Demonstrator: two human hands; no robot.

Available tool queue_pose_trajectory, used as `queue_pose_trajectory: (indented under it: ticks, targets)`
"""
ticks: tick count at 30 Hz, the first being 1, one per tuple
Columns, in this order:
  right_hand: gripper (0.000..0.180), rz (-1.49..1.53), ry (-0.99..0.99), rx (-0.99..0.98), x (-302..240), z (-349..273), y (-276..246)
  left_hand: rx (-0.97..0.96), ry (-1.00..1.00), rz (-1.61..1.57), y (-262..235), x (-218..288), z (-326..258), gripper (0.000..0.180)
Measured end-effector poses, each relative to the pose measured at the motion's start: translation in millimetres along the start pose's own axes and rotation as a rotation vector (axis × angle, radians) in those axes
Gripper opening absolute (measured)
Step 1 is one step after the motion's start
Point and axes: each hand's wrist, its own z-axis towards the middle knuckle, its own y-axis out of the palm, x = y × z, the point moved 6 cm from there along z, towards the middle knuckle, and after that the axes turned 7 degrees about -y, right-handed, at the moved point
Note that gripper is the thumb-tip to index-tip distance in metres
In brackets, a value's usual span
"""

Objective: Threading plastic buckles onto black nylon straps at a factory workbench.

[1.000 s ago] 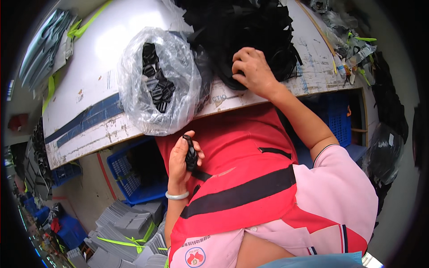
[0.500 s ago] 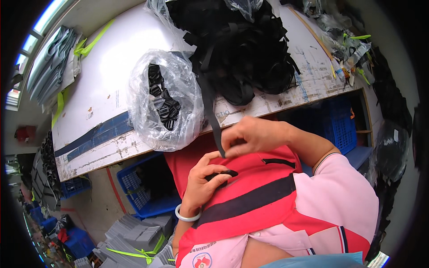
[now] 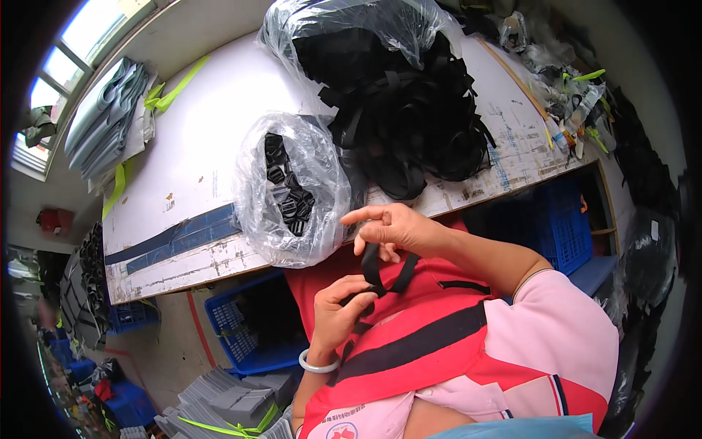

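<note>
In front of my red apron, my left hand [image 3: 338,313] is closed in a pinch on a black webbing strap [image 3: 404,275]. A dark piece shows at its fingertips, too small to make out. The strap curves up in a loop toward my right hand [image 3: 401,230], which is just above with its forefinger stretched out and its fingers apart. The strap's upper part is partly hidden behind those fingers. Beyond my hands, on the table, a clear plastic bag [image 3: 252,212] stands rolled open with several black plastic buckles [image 3: 295,203] inside. A heap of black straps [image 3: 409,110] lies to its right.
The white table [image 3: 197,139] has a worn front edge near my hands. Folded grey sheets [image 3: 110,117] lie at its far left. Blue crates [image 3: 252,351] stand below. Grey stacked pieces [image 3: 227,402] are at lower left; plastic scraps [image 3: 578,95] lie at the right.
My right hand has loosened from its curled grip and stretched its forefinger. The strap that trailed from the heap now loops between my hands. The view has shifted slightly.
</note>
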Motion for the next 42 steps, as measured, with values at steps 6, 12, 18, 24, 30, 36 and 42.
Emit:
queue_pose_trajectory:
  ticks: [6,12,18,24,30,36,42]
  targets:
    - [0.053,0.349,0.191,0.188,70.1,-9.0,-12.4,0.108,0.028,0.044,-3.4,-23.0,5.8,0.011]
    - [0.025,-0.120,0.130,0.000,51.1,-1.3,-6.7,0.108,0.035,0.209,-3.6,-33.0,15.7,0.012]
    - [0.018,-0.256,-0.094,-0.134,21.7,8.9,-8.3,0.298,-0.086,-0.416,-40.4,-35.4,28.4,0.023]
    - [0.021,-0.285,0.113,-0.147,30.2,18.8,29.6,0.380,-0.104,-0.470,-42.8,-51.6,30.7,0.027]
    - [0.020,-0.225,0.062,-0.068,58.4,16.4,21.4,0.447,0.021,-0.160,-42.3,-55.4,21.4,0.022]
    - [0.020,0.184,0.123,0.094,65.3,18.5,18.7,0.545,0.303,0.307,-40.6,-33.9,18.1,0.018]
    - [0.019,-0.008,0.048,0.134,69.7,21.6,17.0,0.576,0.400,0.487,-42.1,-23.8,14.5,0.020]
